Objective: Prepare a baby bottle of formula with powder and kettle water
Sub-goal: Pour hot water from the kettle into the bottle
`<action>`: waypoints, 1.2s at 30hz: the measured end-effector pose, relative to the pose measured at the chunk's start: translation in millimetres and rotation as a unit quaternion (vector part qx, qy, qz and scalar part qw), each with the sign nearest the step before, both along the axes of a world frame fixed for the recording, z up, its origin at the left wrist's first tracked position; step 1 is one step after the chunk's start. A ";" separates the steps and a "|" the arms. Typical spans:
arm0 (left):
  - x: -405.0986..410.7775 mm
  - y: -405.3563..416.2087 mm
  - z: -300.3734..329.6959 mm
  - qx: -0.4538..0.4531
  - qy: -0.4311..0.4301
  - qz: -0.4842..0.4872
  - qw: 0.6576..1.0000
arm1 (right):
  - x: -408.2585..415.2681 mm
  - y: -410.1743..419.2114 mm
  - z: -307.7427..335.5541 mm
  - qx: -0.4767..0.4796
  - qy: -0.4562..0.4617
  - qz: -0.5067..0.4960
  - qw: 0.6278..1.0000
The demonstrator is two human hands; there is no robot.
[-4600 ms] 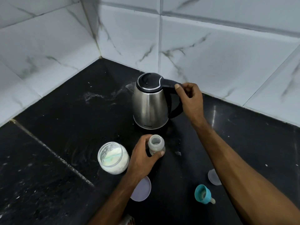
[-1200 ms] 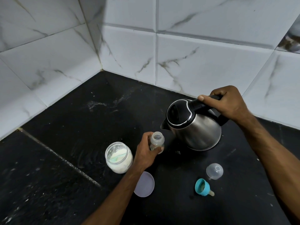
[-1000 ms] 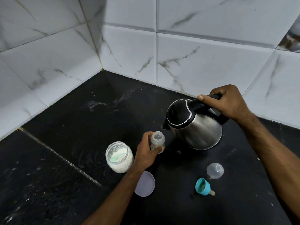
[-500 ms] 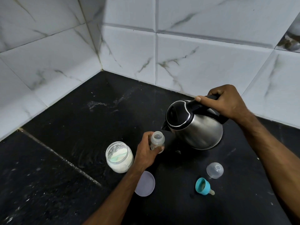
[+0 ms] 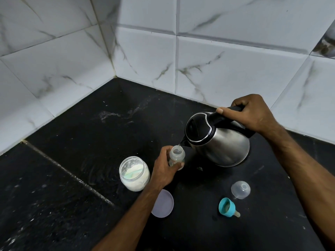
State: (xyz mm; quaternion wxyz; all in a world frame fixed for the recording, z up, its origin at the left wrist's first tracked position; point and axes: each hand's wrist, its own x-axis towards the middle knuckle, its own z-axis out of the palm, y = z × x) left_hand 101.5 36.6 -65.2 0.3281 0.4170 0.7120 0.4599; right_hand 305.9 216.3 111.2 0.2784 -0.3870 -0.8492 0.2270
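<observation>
A small clear baby bottle [image 5: 177, 155] stands open on the black counter, gripped around its side by my left hand [image 5: 164, 167]. My right hand [image 5: 252, 113] holds the black handle of a steel kettle [image 5: 220, 140], which is tilted left with its spout just above the bottle's mouth. A thin trickle of water shows at the spout. An open glass jar of white powder [image 5: 134, 173] with a pale green scoop inside stands to the left of the bottle.
A lilac jar lid [image 5: 163, 203] lies flat near my left forearm. The teal bottle collar with teat [image 5: 227, 207] and a clear dome cap [image 5: 240, 189] lie to the right. White marble tiles wall in the black counter [image 5: 81, 142] at the back and left.
My right hand lifted the kettle from the back, carried it right of the bottle and has tipped it further, bringing the spout over the bottle's mouth. My left hand keeps the bottle still.
</observation>
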 end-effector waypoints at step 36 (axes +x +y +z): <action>-1.6 0.5 -5.4 0.014 0.003 -0.002 1.000 | 2.3 -2.8 5.9 0.013 -0.005 -0.002 1.000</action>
